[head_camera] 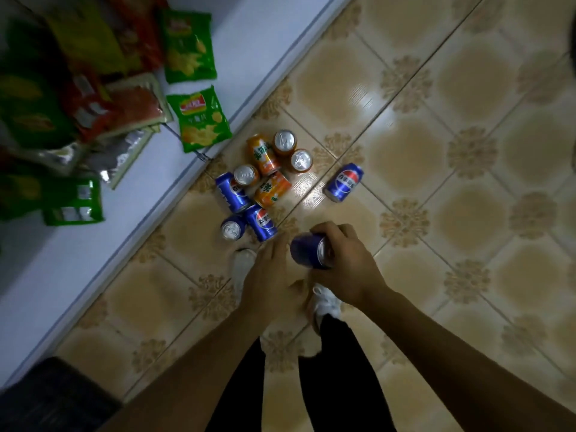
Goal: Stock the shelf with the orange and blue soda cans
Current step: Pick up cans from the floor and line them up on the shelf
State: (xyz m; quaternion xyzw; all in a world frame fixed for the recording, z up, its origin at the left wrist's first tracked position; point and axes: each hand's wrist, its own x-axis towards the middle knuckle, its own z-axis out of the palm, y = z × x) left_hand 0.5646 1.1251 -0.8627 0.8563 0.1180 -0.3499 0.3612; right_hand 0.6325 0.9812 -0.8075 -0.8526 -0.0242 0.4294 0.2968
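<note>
The right hand [344,263] grips a blue can [310,251] near the centre, fingers wrapped round its far side, and the left hand [271,275] hovers just beside it at nine o'clock, fingers loose and holding nothing. At twelve o'clock from the hands a cluster of orange and blue cans [258,182] sits on the tiled floor [436,151], some upright, some lying. One lone blue can [343,182] lies apart at one o'clock. Green chip bags [199,120] rest on the white shelf [62,260] at ten o'clock.
</note>
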